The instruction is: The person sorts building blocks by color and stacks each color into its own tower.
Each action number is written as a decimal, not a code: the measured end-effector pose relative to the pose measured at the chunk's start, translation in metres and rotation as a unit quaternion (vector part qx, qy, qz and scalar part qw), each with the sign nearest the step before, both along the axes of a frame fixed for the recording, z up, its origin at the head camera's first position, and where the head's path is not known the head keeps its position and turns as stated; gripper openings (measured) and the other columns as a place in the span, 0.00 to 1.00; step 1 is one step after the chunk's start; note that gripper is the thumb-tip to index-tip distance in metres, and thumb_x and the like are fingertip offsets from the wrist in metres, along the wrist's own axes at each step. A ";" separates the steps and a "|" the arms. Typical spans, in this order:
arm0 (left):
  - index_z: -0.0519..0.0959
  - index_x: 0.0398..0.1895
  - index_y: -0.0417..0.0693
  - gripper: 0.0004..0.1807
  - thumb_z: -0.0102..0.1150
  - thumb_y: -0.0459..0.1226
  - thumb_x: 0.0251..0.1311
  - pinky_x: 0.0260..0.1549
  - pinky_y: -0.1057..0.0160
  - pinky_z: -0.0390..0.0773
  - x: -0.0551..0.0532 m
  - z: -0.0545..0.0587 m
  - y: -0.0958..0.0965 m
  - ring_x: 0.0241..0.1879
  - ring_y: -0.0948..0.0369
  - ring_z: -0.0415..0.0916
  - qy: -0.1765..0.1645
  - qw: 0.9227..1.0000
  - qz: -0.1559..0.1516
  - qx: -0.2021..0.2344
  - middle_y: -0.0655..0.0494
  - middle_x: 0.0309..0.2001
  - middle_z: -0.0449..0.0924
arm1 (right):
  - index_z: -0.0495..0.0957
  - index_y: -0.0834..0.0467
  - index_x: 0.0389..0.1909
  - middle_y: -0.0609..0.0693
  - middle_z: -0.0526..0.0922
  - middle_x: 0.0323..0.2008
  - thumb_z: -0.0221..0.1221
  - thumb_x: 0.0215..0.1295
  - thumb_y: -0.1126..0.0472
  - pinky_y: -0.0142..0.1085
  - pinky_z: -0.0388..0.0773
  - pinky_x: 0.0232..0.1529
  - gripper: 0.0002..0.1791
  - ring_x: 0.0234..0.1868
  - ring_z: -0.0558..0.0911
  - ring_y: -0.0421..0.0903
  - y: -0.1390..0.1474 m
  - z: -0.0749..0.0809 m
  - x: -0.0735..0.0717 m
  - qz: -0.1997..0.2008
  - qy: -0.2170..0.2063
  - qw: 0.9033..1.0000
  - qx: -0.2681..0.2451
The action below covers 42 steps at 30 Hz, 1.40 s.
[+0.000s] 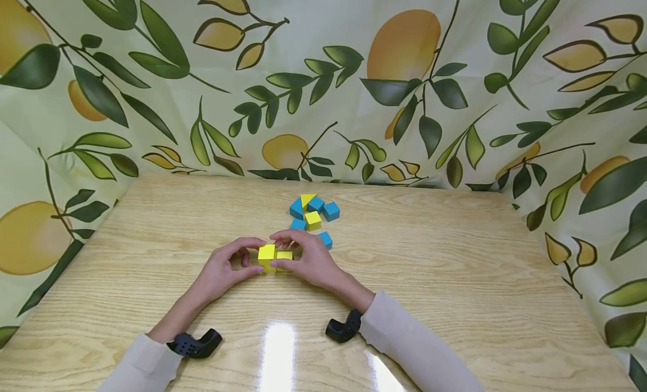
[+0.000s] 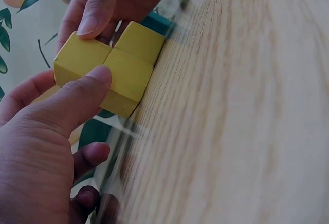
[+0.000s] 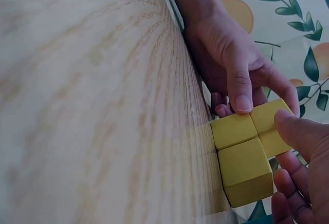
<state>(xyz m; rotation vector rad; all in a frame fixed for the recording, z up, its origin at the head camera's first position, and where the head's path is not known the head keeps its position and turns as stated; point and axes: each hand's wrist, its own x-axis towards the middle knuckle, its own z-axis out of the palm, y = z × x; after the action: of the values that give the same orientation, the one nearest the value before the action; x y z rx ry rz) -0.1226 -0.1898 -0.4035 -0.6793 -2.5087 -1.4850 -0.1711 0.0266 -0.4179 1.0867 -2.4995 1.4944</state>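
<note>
Head view. On the wooden surface point(image 1: 429, 268), a small yellow stack stands near a loose group of blue and yellow blocks point(image 1: 313, 219). The left hand point(image 1: 221, 272) and right hand point(image 1: 312, 261) both grasp the upper yellow cube point(image 1: 266, 251) between thumb and fingers; the right-hand yellow cube point(image 1: 285, 254) stands beside the stack's base.

Left wrist view. The upper cube rests squarely on the lower yellow cube point(image 2: 132, 74), which touches its right-hand neighbour. The left thumb lies across the seam between upper and lower cubes. The faces look hard and smooth; the cubes are probably light, stiff and not readily broken, though rather slippery.

Right wrist view. The right thumb presses the upper cube's face. Opposite flat sides should offer the surest hold; pressure across the seam could shift both layers.
</note>
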 end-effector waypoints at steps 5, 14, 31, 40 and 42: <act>0.77 0.51 0.42 0.24 0.70 0.25 0.48 0.27 0.57 0.69 0.000 0.001 0.000 0.27 0.49 0.70 0.000 1.000 0.002 -0.002 0.44 0.27 0.75 | 0.77 0.54 0.54 0.45 0.81 0.42 0.70 0.55 0.55 0.32 0.74 0.44 0.25 0.42 0.77 0.39 0.002 0.003 -0.001 0.001 -0.003 1.000 0.011; 0.77 0.51 0.41 0.24 0.70 0.26 0.49 0.26 0.56 0.68 0.001 0.002 0.001 0.28 0.47 0.69 -0.004 1.000 0.007 -0.008 0.44 0.31 0.76 | 0.80 0.57 0.50 0.53 0.83 0.43 0.66 0.59 0.57 0.36 0.75 0.38 0.18 0.40 0.78 0.48 0.027 0.022 -0.016 -0.029 -0.007 0.998 -0.062; 0.77 0.52 0.42 0.24 0.70 0.26 0.49 0.27 0.57 0.69 0.001 0.002 0.001 0.28 0.47 0.69 -0.014 1.000 0.009 -0.011 0.44 0.30 0.75 | 0.79 0.54 0.52 0.49 0.81 0.47 0.65 0.62 0.59 0.34 0.74 0.32 0.17 0.36 0.79 0.46 0.072 0.005 -0.056 -0.116 -0.110 0.986 -0.052; 0.77 0.51 0.42 0.24 0.70 0.26 0.49 0.27 0.57 0.69 0.001 0.002 0.002 0.28 0.47 0.69 -0.018 1.000 0.009 -0.009 0.44 0.31 0.76 | 0.76 0.62 0.55 0.60 0.81 0.43 0.59 0.65 0.67 0.36 0.75 0.38 0.17 0.36 0.81 0.51 0.072 0.009 -0.051 -0.055 -0.130 0.988 -0.067; 0.77 0.51 0.42 0.24 0.70 0.26 0.49 0.27 0.57 0.69 0.001 0.002 0.002 0.28 0.47 0.69 -0.016 1.000 0.010 -0.010 0.44 0.32 0.76 | 0.76 0.64 0.56 0.61 0.81 0.39 0.58 0.66 0.69 0.35 0.75 0.37 0.18 0.35 0.81 0.51 0.070 0.015 -0.046 -0.049 -0.121 0.990 -0.053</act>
<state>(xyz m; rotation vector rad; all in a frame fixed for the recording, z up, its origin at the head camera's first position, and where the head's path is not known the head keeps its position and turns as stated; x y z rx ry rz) -0.1216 -0.1881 -0.4015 -0.6363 -2.5496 -1.4787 -0.2169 0.0966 -0.4032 0.7985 -2.5434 1.8056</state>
